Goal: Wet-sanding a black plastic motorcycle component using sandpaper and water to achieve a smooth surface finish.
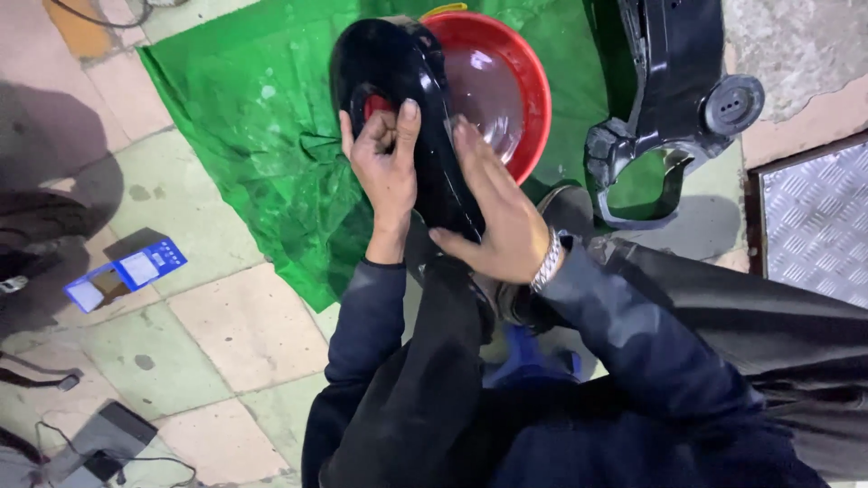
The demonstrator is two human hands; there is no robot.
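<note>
Half of the glossy black curved plastic panel (398, 108) is hidden behind the two hands and the dark sleeves, and its lower end cannot be made out. Left of the panel, on the pale paving, lies a small flat blue and white carton (127, 273). The left hand (384, 167) pinches the panel's face, fingers curled tight. The right hand (493, 212) lies flat, cupping its right edge. Behind the panel sits a round red plastic basin (515, 81) on a green tarpaulin (262, 126).
</note>
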